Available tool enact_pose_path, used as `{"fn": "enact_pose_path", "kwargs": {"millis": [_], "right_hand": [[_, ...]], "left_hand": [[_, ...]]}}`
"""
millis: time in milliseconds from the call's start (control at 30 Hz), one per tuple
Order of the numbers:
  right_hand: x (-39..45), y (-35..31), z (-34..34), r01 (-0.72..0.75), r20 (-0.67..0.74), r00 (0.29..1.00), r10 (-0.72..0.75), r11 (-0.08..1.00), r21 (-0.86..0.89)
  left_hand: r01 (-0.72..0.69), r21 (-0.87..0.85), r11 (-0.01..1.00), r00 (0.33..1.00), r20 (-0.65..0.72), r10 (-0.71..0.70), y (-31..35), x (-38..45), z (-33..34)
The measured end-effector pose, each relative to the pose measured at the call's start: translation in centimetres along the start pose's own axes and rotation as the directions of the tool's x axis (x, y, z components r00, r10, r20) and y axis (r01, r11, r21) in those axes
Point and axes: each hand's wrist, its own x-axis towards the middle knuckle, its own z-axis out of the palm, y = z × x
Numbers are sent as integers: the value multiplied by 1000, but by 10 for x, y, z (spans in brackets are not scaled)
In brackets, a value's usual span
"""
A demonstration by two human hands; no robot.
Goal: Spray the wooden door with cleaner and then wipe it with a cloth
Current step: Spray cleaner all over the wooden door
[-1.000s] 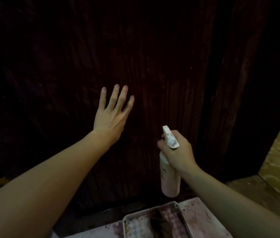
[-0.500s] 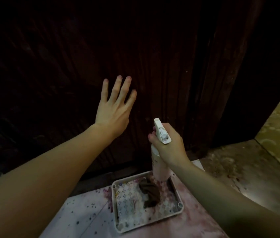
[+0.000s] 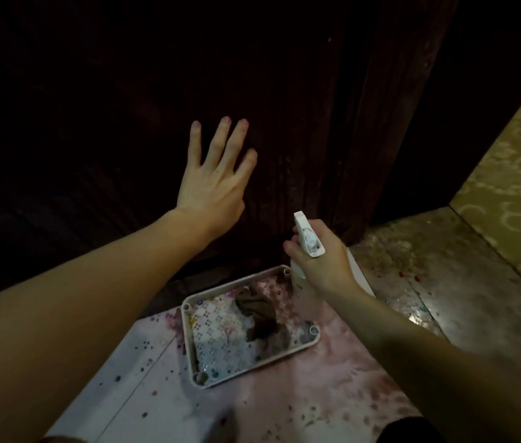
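Observation:
The dark wooden door fills the upper part of the view. My left hand is raised in front of it with fingers straight and spread; whether it touches the wood I cannot tell. My right hand grips a white spray bottle by its neck, nozzle pointing up toward the door, the bottle's body hanging over the right end of a white tray. A crumpled brown cloth lies inside the tray.
The tray sits on a white, pink-stained low surface just below the door. Right of it lies a mottled stone floor, and a patterned yellow wall rises at the far right. A dark gap runs beside the door's right edge.
The view has tilted downward, bringing the tray and cloth fully into sight. My right hand has lowered the spray bottle toward the tray. My left hand stays raised by the door.

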Motion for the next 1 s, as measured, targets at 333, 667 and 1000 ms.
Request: {"fn": "enact_pose_path", "kwargs": {"millis": [333,667,1000], "right_hand": [[-21,63,-37,-96,-158,984,87,994,-49],[-50,107,-48,-308,-136,945,298,949,-63],[-49,123,-35,-329,-68,944,322,920,-212]], "left_hand": [[75,-216,974,991,126,-49,47,-29,31],[99,-122,988,986,144,-82,26,-39,56],[125,-151,981,985,141,-103,26,-35,45]]}}
